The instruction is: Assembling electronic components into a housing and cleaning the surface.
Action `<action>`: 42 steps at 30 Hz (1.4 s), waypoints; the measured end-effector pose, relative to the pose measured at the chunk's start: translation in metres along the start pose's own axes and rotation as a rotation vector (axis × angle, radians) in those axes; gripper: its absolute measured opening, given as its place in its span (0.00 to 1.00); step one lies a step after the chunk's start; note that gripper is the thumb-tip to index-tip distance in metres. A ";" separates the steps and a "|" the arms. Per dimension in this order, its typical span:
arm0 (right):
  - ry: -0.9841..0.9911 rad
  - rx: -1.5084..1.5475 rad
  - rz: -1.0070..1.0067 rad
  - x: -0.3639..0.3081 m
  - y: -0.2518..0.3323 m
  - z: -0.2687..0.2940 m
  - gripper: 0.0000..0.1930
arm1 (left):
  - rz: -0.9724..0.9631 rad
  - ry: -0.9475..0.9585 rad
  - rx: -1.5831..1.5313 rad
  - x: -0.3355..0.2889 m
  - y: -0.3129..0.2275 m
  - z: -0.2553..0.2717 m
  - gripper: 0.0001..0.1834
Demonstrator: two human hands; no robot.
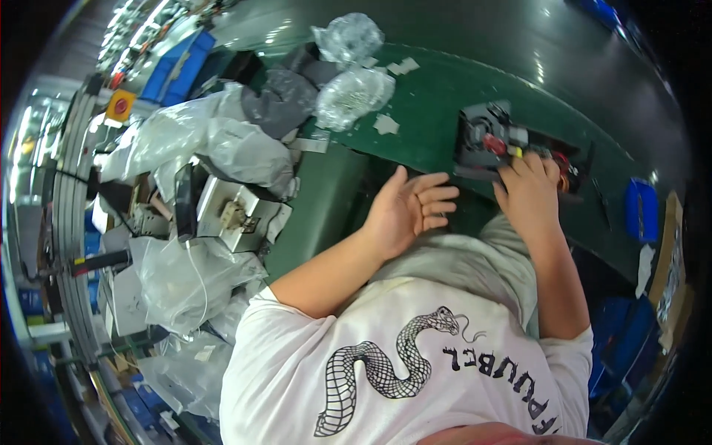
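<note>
Black casing with red parts lies at two o'clock on the green table. The right hand rests bent fingers at its near side; whether it grips, I cannot tell. The left hand hovers near the dial's centre, loosely spread, palm bare.

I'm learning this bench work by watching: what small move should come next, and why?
Perhaps bring the left hand to the left side of the dark housing to steady it: that hand is open and empty, while only the right hand is at the unit.
</note>
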State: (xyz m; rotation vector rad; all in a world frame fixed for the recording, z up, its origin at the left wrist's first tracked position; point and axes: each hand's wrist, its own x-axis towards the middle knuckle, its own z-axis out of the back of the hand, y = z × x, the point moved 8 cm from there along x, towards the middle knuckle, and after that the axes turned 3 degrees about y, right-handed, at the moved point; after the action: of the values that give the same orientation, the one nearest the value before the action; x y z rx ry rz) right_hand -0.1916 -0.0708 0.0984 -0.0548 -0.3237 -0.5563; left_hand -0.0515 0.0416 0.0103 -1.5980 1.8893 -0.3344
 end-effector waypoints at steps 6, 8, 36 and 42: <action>-0.009 0.087 -0.031 -0.005 -0.006 -0.006 0.12 | 0.026 -0.004 -0.028 0.000 -0.001 0.016 0.40; 0.016 0.112 -0.068 -0.005 -0.008 -0.006 0.12 | 0.033 0.016 -0.006 0.003 -0.003 0.018 0.40; -0.101 -0.294 -0.496 0.241 -0.251 -0.075 0.31 | 0.256 -1.571 1.833 0.036 -0.294 0.175 0.30; -0.226 -0.100 -0.102 0.220 -0.158 -0.065 0.30 | 0.075 -1.497 1.945 0.031 -0.312 0.135 0.16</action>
State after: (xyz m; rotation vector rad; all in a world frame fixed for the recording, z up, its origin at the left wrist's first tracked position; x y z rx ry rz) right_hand -0.0800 -0.3264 0.1007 -0.1999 -0.5210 -0.6688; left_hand 0.2751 -0.0325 0.0742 -0.0403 -0.0359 -0.4448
